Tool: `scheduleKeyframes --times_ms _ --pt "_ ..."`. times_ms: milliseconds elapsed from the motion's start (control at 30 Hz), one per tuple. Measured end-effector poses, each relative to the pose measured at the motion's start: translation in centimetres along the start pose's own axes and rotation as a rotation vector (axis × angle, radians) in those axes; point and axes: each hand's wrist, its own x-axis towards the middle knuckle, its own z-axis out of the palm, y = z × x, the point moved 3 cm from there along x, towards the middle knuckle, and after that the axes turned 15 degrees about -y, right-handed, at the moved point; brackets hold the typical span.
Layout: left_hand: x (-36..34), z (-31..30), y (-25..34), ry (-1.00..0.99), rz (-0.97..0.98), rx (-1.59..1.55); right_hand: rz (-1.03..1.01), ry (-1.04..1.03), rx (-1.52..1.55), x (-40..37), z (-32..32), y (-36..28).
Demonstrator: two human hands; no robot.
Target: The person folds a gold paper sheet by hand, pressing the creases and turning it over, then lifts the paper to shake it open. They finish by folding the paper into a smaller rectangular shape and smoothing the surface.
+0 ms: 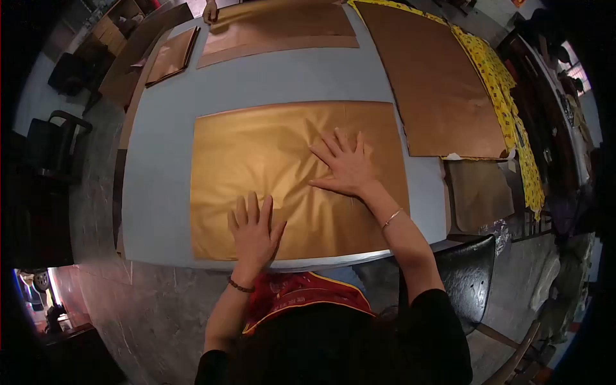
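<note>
A wide golden sheet lies in front of me on the pale grey table cover, with creases running across its middle. My left hand rests flat on the sheet near its front edge, fingers spread. Farther right and higher up, my right hand also presses flat on the sheet, its fingers fanned out. Wrinkles gather between the two hands. Neither hand grips anything.
Across the table, another person's hand touches a second golden-brown sheet. A folded brown stack sits at the far left. Brown board over yellow patterned cloth lies right. A black chair stands near my right arm.
</note>
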Motion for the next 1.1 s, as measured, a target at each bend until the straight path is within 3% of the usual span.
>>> scheduleKeyframes --times_ms 167,267,467,1000,1100 --pt "2.0 -2.6 -0.4 -0.169 -0.026 -0.097 -0.027 0.025 0.03 0.0 -0.2 -0.1" --pt "7.7 -3.2 0.3 0.054 0.051 -0.214 -0.006 0.024 0.042 0.0 -0.5 -0.3" --pt "18.4 1.3 1.8 0.168 0.044 -0.155 -0.011 0.001 0.068 0.5 -1.1 -0.7" --pt "20.0 -0.7 -6.5 0.157 -0.034 -0.043 -0.015 -0.024 0.039 0.6 -1.1 -0.6" --pt "20.7 -0.1 -10.2 0.174 -0.107 -0.077 -0.018 -0.022 0.022 0.6 -1.2 -0.8"
